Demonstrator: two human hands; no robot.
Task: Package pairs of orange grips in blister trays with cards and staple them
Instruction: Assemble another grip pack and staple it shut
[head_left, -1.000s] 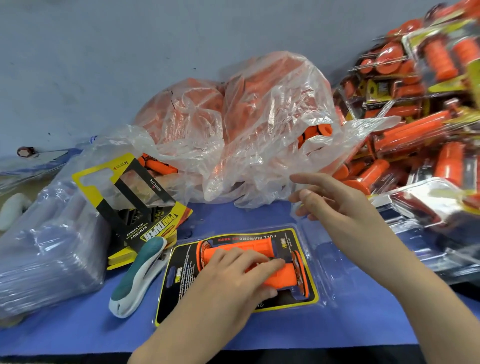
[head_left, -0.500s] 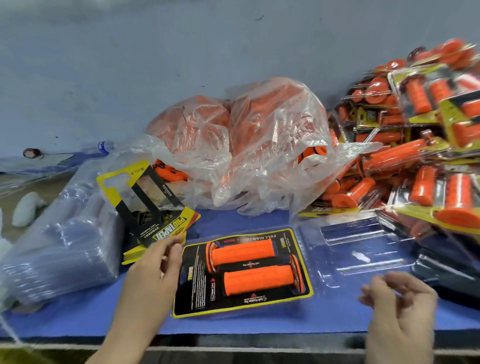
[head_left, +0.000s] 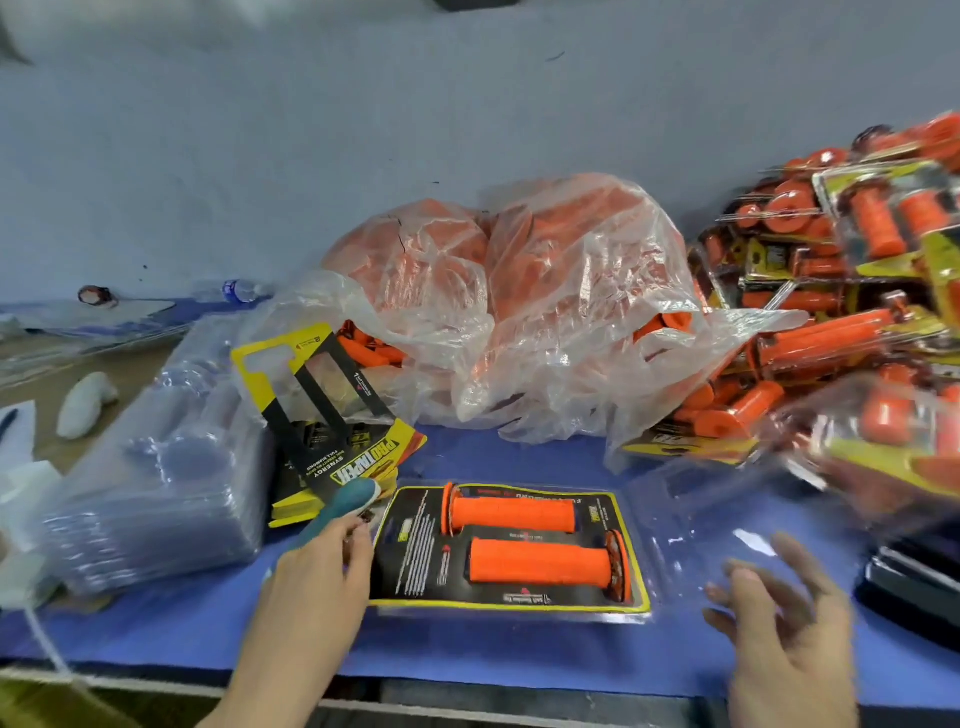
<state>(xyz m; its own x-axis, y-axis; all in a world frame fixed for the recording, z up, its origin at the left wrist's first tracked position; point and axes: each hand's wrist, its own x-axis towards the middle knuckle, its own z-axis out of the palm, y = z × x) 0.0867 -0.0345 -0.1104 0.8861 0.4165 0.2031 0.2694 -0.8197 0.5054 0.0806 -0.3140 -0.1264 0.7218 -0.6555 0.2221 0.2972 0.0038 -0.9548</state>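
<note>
Fingers (head_left: 356, 545) of left hand (head_left: 311, 571) curl round teal stapler (head_left: 345, 501), just left of blister tray (head_left: 519, 614) holding two orange grips (head_left: 511, 514). Right hand (head_left: 779, 629) hovers right of tray, fingers spread, holding nothing.

Your left hand (head_left: 317, 571) reaches forward from the lower left, the forearm rising from the bottom edge, and its fingers curl round the teal stapler (head_left: 353, 496). Your right hand (head_left: 784, 629) hovers at the lower right, blurred, back upward, fingers spread and loosely bent, holding nothing.
</note>
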